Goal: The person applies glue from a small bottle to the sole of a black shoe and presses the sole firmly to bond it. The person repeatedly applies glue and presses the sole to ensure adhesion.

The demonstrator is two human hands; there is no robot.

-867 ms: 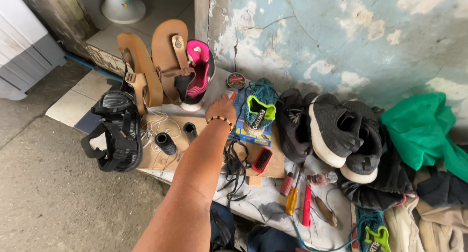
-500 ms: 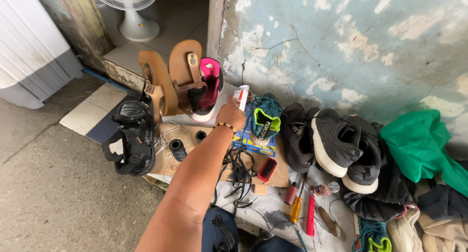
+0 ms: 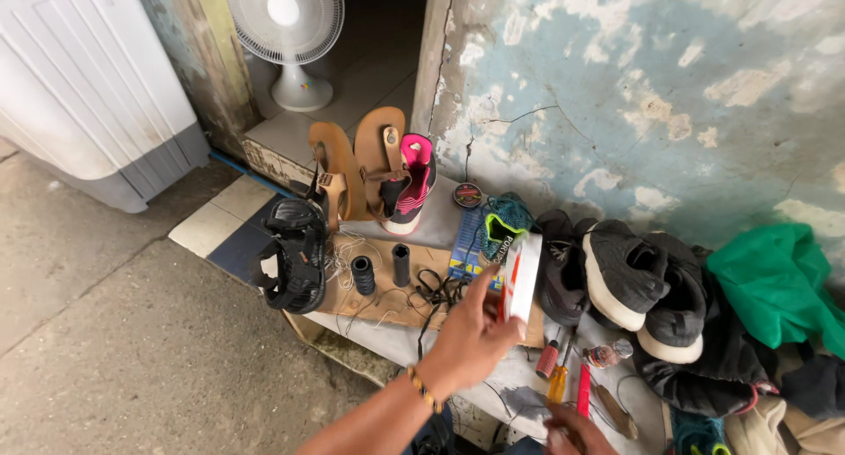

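At far left a white appliance (image 3: 84, 85) stands by a fan (image 3: 286, 33) in the doorway. On the counter (image 3: 387, 332), black sandals (image 3: 295, 257) lie beside brown sandals (image 3: 361, 169) and a pink shoe (image 3: 412, 187) leaned against the wall; two black spools (image 3: 380, 270) sit on cardboard just in front. The left hand (image 3: 471, 341) is raised above the counter — its grip is closed on a white-and-red box (image 3: 521, 275), held upright by the lower edge, fingers wrapped round it. The box is best kept pinched firmly and lifted clear of the wires and blue packet (image 3: 471, 244) beneath, so nothing is snagged. At the bottom edge the right hand (image 3: 576, 433) is only partly seen; whether its grip is open or closed cannot be told. Screwdrivers (image 3: 563, 376) lie near it, and dark sneakers (image 3: 634, 288) and green cloth (image 3: 775, 283) are piled to the right.
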